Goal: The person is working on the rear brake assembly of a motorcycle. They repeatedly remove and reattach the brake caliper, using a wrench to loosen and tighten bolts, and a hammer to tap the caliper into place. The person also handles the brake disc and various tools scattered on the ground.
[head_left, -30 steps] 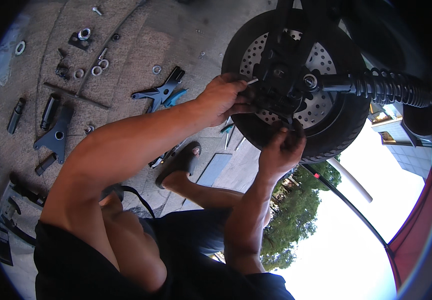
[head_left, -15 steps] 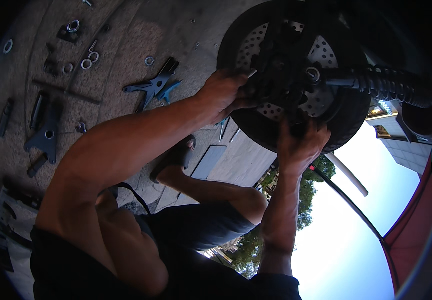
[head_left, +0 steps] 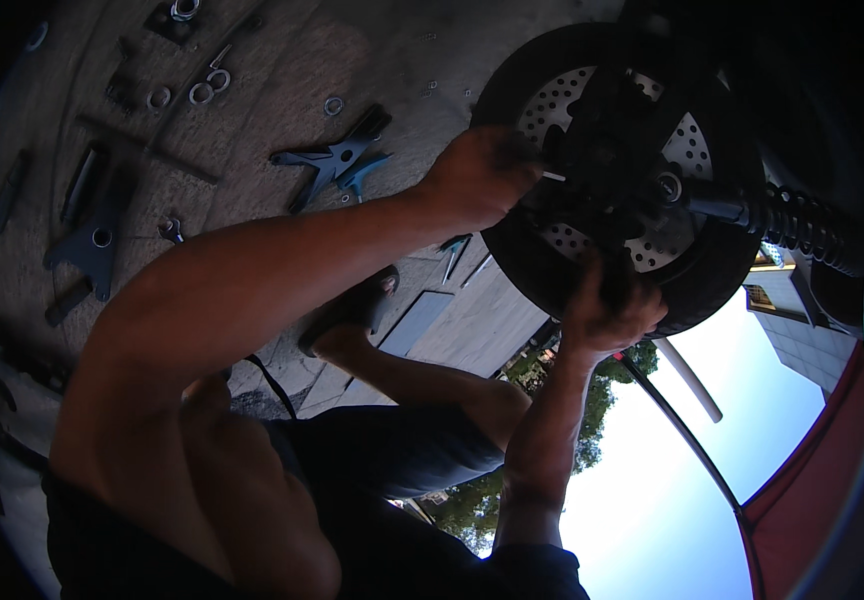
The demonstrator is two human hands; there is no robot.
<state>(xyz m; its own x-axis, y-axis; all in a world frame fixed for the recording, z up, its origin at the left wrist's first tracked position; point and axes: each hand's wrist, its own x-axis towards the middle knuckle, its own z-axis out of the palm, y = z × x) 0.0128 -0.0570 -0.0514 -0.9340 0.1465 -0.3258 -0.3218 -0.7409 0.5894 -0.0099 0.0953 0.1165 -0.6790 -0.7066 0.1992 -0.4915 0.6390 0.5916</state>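
Observation:
A motorcycle-type wheel with a black tyre and a drilled brake disc stands in front of me, dark parts covering its hub. My left hand is closed around a tool with a thin metal shaft. The shaft points at the dark hub parts; the tool's handle is mostly hidden in my fist. Below the hub, my right hand is closed with its fingers curled up at the lower edge of the wheel. Shadow hides what those fingers grip. A coil-spring shock absorber runs rightward from the hub.
On the paved ground at left lie a blue-grey bracket, another dark bracket, several metal rings, a long dark rod and a wrench. A flat grey board lies beyond my sandalled foot. Red canopy fabric hangs at right.
The view has shifted, so the wheel sits lower and further right. My left hand has turned into a rounder fist, its tool shaft now angled toward the hub. My right hand stays at the wheel's lower edge.

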